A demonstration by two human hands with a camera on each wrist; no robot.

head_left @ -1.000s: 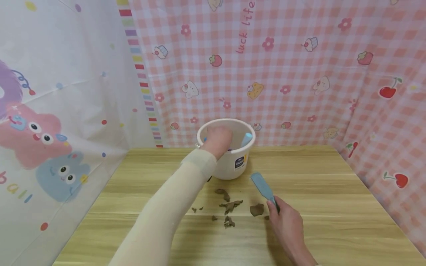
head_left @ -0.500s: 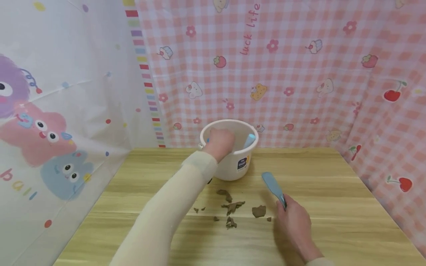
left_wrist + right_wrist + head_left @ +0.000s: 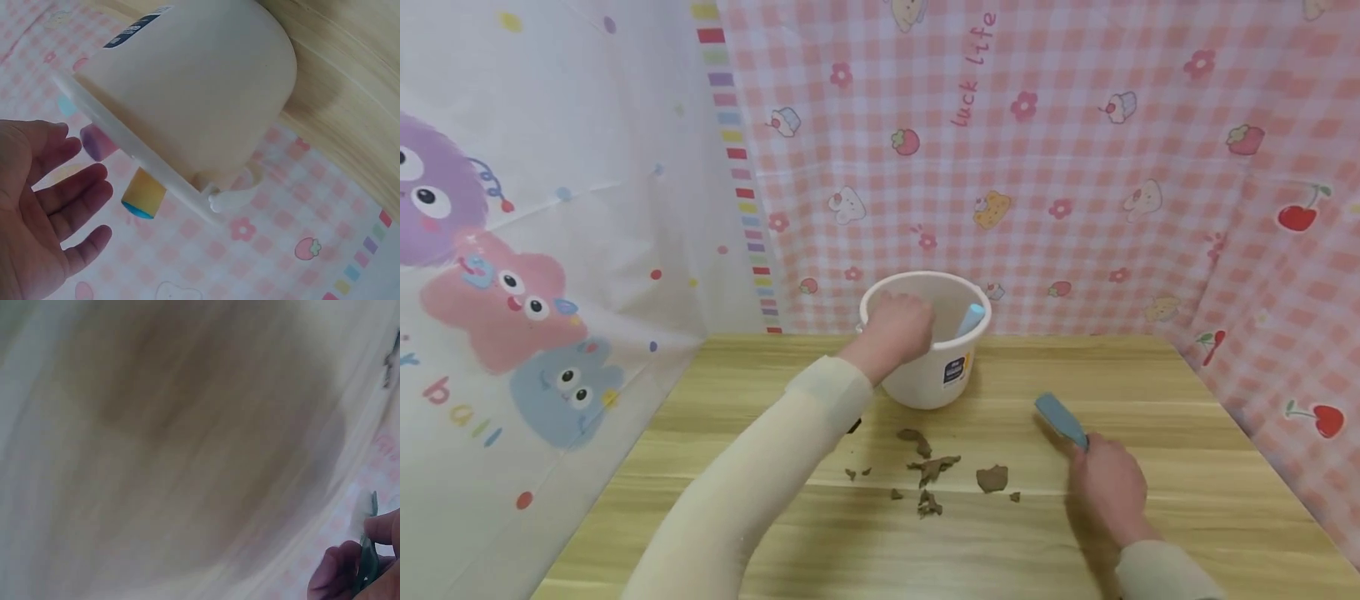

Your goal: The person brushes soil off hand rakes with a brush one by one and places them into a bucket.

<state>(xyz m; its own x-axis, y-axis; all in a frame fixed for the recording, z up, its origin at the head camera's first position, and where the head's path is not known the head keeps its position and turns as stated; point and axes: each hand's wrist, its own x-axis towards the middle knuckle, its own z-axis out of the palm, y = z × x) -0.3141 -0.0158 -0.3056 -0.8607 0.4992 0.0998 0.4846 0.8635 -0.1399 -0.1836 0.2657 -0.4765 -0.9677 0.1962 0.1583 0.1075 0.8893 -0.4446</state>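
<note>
My left hand is over the near left of the white bucket's opening. In the left wrist view, the left fingers are spread and loosely bent beside the bucket's rim, with nothing in them. A purple cylinder and a yellow one with a blue end stick out past the rim. My right hand grips a flat blue spatula-like tool above the table's right side; its exact kind is unclear. Brown scraps, one a larger flat piece, lie between the hands.
A light blue cylindrical object leans inside the bucket's right side. Partly behind the left forearm is a small black thing. Patterned curtains stand around the wooden table at the back and sides.
The right hand has moved right with the blue tool, away from the brown scraps. My left hand has risen a little at the bucket. The whole view has shifted slightly.
</note>
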